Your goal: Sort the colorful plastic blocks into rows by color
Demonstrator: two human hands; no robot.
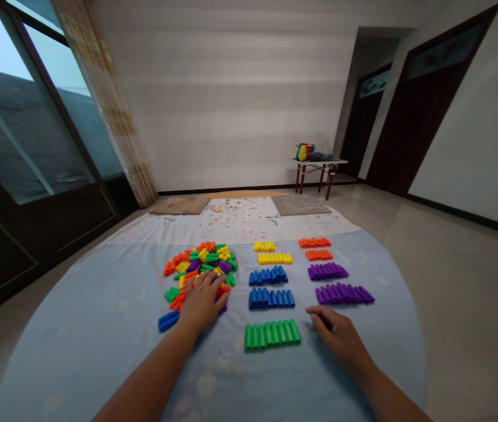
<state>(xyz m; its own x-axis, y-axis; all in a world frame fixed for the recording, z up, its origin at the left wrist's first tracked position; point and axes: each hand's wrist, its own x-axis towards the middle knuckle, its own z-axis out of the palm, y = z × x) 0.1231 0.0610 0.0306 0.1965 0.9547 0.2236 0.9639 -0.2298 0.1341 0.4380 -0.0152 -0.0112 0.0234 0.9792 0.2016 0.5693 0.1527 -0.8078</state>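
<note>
A mixed pile of orange, green, yellow, purple and blue plastic pieces (207, 257) lies left of centre. My left hand (205, 299) rests over the pile's near side, fingers spread on the pieces. Blue pieces (168, 320) lie beside its wrist. Near the front, a green row (272, 335) stands between my hands. My right hand (336, 334) hovers right of it, fingers curled, and whatever its fingertips may hold is too small to make out. Behind are blue rows (271, 298), purple rows (344, 293), yellow rows (275, 258) and orange rows (318, 255).
The round table bears a light blue cloth (99, 305) and a white floral cloth (240, 220). Two flat boards, one brown (180, 205) and one grey (300, 204), lie at its far edge. A small table (339, 162) with bags stands by the wall.
</note>
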